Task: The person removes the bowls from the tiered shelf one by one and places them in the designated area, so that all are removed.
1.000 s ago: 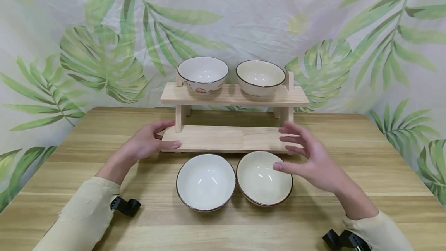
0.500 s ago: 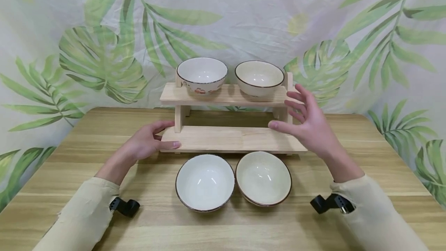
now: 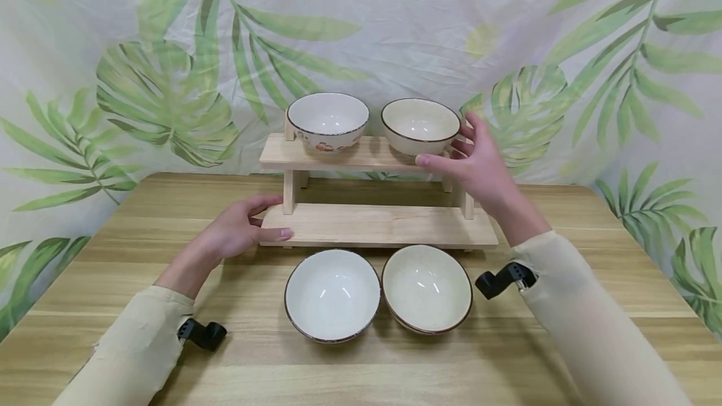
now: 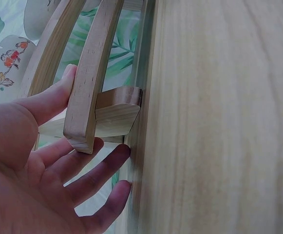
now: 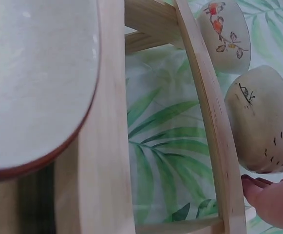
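Right wrist | upper cream bowl (image 5: 265,122): dark marks | white bowl (image 5: 225,36): red-orange print

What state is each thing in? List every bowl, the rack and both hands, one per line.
White upper bowl: upright on top shelf
Cream upper bowl: upright on top shelf
White lower bowl: upright, empty, on table
Cream lower bowl: upright, empty, on table
Wooden rack: standing upright
Left hand: grips rack's lower shelf
Right hand: thumb and fingers parted beside cream upper bowl; contact unclear
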A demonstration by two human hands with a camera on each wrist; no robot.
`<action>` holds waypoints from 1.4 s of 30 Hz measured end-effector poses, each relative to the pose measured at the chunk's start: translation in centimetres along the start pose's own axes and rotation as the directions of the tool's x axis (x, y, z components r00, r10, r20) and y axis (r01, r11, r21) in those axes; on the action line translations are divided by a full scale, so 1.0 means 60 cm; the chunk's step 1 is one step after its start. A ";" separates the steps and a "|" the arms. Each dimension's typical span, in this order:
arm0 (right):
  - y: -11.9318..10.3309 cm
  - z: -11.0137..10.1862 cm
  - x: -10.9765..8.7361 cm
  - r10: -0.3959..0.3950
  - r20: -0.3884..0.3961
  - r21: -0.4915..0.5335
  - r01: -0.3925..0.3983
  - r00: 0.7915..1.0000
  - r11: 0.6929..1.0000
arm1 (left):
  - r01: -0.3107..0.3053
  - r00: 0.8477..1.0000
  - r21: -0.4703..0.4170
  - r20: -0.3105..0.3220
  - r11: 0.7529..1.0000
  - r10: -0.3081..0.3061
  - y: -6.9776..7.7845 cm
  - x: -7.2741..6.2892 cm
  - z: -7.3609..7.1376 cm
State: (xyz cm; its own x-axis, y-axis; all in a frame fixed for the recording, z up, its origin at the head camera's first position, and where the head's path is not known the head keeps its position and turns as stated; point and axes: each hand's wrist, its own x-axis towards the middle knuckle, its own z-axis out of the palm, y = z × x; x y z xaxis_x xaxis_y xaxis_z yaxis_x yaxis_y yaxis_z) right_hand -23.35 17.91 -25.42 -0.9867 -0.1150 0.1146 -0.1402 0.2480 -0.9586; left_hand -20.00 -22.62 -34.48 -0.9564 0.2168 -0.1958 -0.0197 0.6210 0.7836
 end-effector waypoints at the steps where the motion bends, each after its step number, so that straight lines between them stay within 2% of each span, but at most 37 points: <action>1: 0.000 0.003 0.006 -0.002 0.001 0.011 0.002 1.000 1.000 | 0.000 1.000 -0.003 0.001 1.000 0.000 0.000 0.000 0.000; 9: 0.000 0.017 0.042 -0.017 -0.014 0.017 0.017 1.000 1.000 | -0.005 1.000 -0.001 -0.003 1.000 0.005 0.002 -0.002 0.000; 15: 0.005 0.019 0.058 0.000 -0.018 0.107 0.002 1.000 0.994 | -0.008 1.000 -0.009 -0.004 1.000 0.008 0.002 -0.001 0.000; 18: 0.005 0.017 0.063 0.004 -0.019 0.119 -0.002 1.000 0.993 | -0.004 1.000 -0.010 -0.001 1.000 0.004 0.003 -0.001 0.000; 29: 0.002 0.023 0.071 0.035 -0.016 0.056 -0.034 0.999 0.998 | 0.005 1.000 -0.002 0.003 1.000 -0.005 0.004 -0.002 0.000; 42: -0.002 0.031 0.067 0.062 -0.041 0.064 -0.059 0.997 0.996 | 0.009 1.000 0.005 0.000 1.000 -0.009 0.004 -0.002 -0.001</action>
State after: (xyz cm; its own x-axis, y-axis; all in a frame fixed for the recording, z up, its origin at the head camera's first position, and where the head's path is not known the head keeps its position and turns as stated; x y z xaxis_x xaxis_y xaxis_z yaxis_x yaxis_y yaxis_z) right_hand -27.15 15.61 -25.36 -0.9961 -0.0596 0.0655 -0.0759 0.1927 -0.9783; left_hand -19.92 -22.57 -34.24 -0.9562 0.2113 -0.2025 -0.0266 0.6263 0.7791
